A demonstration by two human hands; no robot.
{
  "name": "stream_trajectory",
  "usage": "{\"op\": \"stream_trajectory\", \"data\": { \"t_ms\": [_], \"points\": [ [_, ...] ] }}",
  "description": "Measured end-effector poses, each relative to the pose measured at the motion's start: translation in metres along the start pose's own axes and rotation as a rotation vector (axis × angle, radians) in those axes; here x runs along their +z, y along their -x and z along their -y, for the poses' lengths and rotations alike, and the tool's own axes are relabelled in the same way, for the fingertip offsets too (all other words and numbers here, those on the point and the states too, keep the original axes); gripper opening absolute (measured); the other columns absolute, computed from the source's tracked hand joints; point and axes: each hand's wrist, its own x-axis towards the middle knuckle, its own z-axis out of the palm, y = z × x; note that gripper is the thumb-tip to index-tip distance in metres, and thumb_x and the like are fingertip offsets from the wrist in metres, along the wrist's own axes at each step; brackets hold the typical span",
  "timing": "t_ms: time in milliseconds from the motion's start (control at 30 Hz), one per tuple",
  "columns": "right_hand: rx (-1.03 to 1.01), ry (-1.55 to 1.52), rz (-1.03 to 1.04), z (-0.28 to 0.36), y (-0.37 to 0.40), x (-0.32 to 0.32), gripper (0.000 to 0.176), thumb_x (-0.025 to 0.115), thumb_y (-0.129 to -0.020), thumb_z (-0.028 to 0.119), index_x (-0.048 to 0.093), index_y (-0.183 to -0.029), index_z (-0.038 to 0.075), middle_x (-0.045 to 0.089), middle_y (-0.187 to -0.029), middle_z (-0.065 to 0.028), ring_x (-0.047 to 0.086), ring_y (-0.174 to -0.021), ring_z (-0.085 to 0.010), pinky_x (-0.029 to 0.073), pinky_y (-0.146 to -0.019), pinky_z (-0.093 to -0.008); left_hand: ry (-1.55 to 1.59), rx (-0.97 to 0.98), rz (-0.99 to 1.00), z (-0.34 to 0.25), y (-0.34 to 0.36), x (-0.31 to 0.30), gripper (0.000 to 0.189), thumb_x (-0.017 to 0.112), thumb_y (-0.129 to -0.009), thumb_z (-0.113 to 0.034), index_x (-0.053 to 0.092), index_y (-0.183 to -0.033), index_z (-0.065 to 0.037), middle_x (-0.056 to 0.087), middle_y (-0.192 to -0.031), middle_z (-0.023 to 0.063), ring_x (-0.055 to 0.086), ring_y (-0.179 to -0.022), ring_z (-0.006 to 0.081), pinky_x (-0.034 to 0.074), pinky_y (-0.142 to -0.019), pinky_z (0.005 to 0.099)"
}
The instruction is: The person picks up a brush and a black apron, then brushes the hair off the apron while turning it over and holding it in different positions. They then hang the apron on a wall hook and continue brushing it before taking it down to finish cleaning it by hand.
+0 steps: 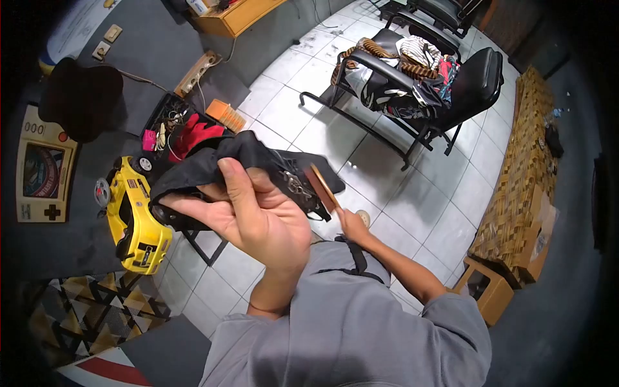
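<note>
- Above the white-tiled floor (445,174), black fabric item (242,149) held up, left hand (264,219) pinching a fold between thumb and fingers
- Right hand (353,227) closed round one end of brown brush-like tool (324,187), just beside metal fittings (296,185); whether touching, I cannot tell
- Risk: tool may snag on the fittings if swept close
- Risk: fabric could slip, as the pinch takes only one edge
- Risk: leftward swing might knock the yellow toy car (132,213)

Red cloth (192,134) partly hidden behind the black fabric (245,149), wooden shelf (237,19) cut off at the top edge
</note>
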Motion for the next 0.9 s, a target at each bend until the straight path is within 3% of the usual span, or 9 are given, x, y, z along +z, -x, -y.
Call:
{"op": "stream_trajectory", "data": {
  "t_ms": [67, 167, 267, 400, 500, 633, 733, 800, 900],
  "points": [
    [0.044, 0.254, 0.508, -0.074, 0.011, 0.011, 0.033, 0.042, -0.091, 0.023, 0.051, -0.114, 0.002, 0.062, -0.077, -0.0250, 0.060, -0.073, -0.0425, 0.048, -0.069, -0.0506, -0.033, 0.004, -0.019, -0.004, -0.003, 0.001, 0.058, 0.049, -0.091, 0.002, 0.021, -0.139, -0.015, 0.054, -0.113, 0.0084, 0.060, -0.091, 0.0103, 0.055, -0.082, 0.0203],
    [0.254, 0.205, 0.356, -0.120, 0.014, 0.040, 0.036, 0.035, -0.094, 0.025, 0.053, -0.115, 0.002, 0.062, -0.075, -0.0249, 0.061, -0.072, -0.0419, 0.048, -0.069, -0.0497, -0.048, -0.010, -0.014, -0.006, -0.006, -0.003, 0.058, 0.048, -0.091, 0.003, 0.021, -0.139, -0.015, 0.053, -0.116, 0.0088, 0.060, -0.094, 0.0116, 0.055, -0.084, 0.0209],
    [0.375, -0.393, 0.108, -0.020, -0.011, -0.038, 0.050, 0.033, -0.098, 0.043, 0.054, -0.079, 0.002, 0.052, -0.060, -0.0081, 0.052, -0.052, -0.0189, 0.042, -0.049, -0.0328, -0.050, -0.072, -0.023, -0.001, -0.003, -0.005, 0.059, 0.048, -0.091, 0.003, 0.020, -0.140, -0.014, 0.053, -0.116, 0.0083, 0.060, -0.096, 0.0136, 0.055, -0.085, 0.0242],
    [0.000, -0.910, 0.136, 0.112, -0.021, -0.126, 0.041, 0.034, -0.100, 0.038, 0.049, -0.082, 0.004, 0.041, -0.060, 0.0032, 0.039, -0.054, -0.0076, 0.036, -0.049, -0.0254, -0.101, -0.252, -0.055, 0.005, 0.002, -0.012, 0.064, 0.049, -0.089, 0.005, 0.018, -0.142, -0.014, 0.051, -0.115, 0.0059, 0.057, -0.098, 0.0146, 0.052, -0.084, 0.0258],
    [-0.235, -0.823, 0.073, 0.152, -0.014, -0.151, 0.043, 0.034, -0.100, 0.038, 0.047, -0.080, 0.002, 0.042, -0.057, -0.0024, 0.042, -0.052, -0.0125, 0.037, -0.049, -0.0280, -0.128, -0.365, -0.044, 0.004, 0.009, -0.022, 0.072, 0.049, -0.090, 0.004, 0.008, -0.146, -0.014, 0.049, -0.118, 0.0066, 0.055, -0.101, 0.0138, 0.051, -0.085, 0.0251],
    [-0.032, -0.320, 0.036, 0.078, -0.022, -0.106, 0.040, 0.038, -0.098, 0.036, 0.054, -0.089, 0.000, 0.054, -0.063, -0.0190, 0.055, -0.057, -0.0312, 0.043, -0.056, -0.0406, -0.073, -0.400, -0.011, -0.009, 0.006, -0.024, 0.071, 0.048, -0.090, 0.004, 0.008, -0.146, -0.013, 0.050, -0.119, 0.0074, 0.057, -0.097, 0.0121, 0.052, -0.082, 0.0232],
    [0.146, 0.255, 0.177, -0.078, 0.003, -0.018, 0.043, 0.037, -0.096, 0.036, 0.060, -0.090, 0.001, 0.062, -0.080, -0.0266, 0.059, -0.076, -0.0452, 0.046, -0.068, -0.0510, -0.085, -0.416, -0.025, -0.014, -0.001, -0.020, 0.076, 0.050, -0.089, 0.003, 0.004, -0.147, -0.016, 0.051, -0.114, 0.0035, 0.055, -0.085, 0.0070, 0.052, -0.071, 0.0200],
    [0.400, 0.293, 0.415, -0.109, 0.026, -0.015, 0.051, 0.033, -0.096, 0.040, 0.062, -0.085, -0.001, 0.061, -0.082, -0.0287, 0.059, -0.079, -0.0456, 0.046, -0.072, -0.0519, -0.099, -0.439, -0.049, -0.016, -0.003, -0.017, 0.080, 0.051, -0.088, 0.003, 0.002, -0.147, -0.020, 0.051, -0.110, 0.0013, 0.054, -0.079, 0.0048, 0.052, -0.065, 0.0185],
    [0.464, 0.205, 0.326, -0.101, 0.033, -0.019, 0.056, 0.030, -0.096, 0.042, 0.063, -0.086, -0.002, 0.061, -0.085, -0.0297, 0.059, -0.084, -0.0448, 0.044, -0.075, -0.0528, -0.105, -0.525, -0.067, -0.017, -0.003, -0.019, 0.081, 0.051, -0.086, 0.004, 0.003, -0.147, -0.021, 0.051, -0.110, 0.0008, 0.055, -0.078, 0.0053, 0.052, -0.063, 0.0181]
  ]
}}
